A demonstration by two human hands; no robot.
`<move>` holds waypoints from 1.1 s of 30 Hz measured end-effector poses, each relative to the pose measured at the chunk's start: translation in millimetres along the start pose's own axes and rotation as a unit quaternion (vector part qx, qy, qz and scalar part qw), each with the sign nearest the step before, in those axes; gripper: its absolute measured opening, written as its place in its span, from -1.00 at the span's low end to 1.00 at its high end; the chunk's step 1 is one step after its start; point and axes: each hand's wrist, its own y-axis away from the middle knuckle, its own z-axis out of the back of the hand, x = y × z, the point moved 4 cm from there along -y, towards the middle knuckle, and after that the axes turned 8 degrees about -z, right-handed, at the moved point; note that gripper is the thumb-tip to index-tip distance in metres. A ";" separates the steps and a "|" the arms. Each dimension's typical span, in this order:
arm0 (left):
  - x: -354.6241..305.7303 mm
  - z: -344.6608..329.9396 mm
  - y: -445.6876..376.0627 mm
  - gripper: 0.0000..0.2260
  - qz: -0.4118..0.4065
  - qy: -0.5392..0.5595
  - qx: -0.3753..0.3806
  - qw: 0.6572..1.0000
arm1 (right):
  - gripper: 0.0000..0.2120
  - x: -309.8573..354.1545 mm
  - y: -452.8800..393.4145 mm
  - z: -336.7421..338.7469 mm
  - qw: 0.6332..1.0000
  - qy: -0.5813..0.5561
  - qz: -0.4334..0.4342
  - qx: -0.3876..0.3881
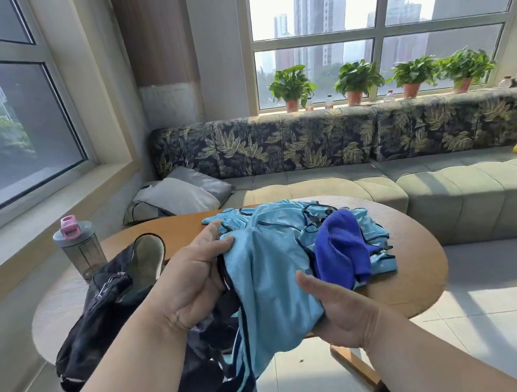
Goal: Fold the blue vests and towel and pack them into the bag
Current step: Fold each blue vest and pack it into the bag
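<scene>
Two hands are engaged on a single light-blue vest point(268, 277), which is drawn off the near edge of the table point(416, 275) so that its lower part hangs free toward the floor. The left hand point(192, 281) grips the vest's dark-trimmed edge, thumb on top and fingers curled under the fabric; the right hand point(337, 308) holds the opposite side from below, thumb over the cloth, the fingers hidden beneath it. Judged purpose: the garment is being separated from the heap and spread between the hands to find its edges before a first fold. The remaining vests point(287, 215) lie in a loose, unfolded heap at the middle of the table toward its far edge, with the dark-blue towel point(341, 248) draped over the heap's right side and touching the held vest. How many vests make up the heap cannot be told. The black bag point(109, 301) lies at the left edge of the table, its mouth gaping toward the heap, presumably placed so for ready loading; nothing blue is visible inside it. A grey bottle with a pink lid point(77, 248) stands just beyond the bag at the far-left edge. No item appears folded; the task is assessed as at an early stage.
</scene>
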 end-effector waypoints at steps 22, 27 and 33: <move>-27.5 10.5 8.9 -0.69 -0.027 -0.029 -0.037 0.999 | -0.34 26.3 14.7 2.4 0.999 -0.044 0.001 -0.013; -17.0 29.0 12.5 -0.43 -0.007 0.055 0.008 0.998 | -0.70 51.3 27.6 -9.8 0.986 -0.148 0.069 -0.030; 58.7 32.3 24.9 -0.17 0.118 0.118 0.031 0.985 | -0.40 58.2 36.4 -17.0 0.969 -0.216 0.108 -0.049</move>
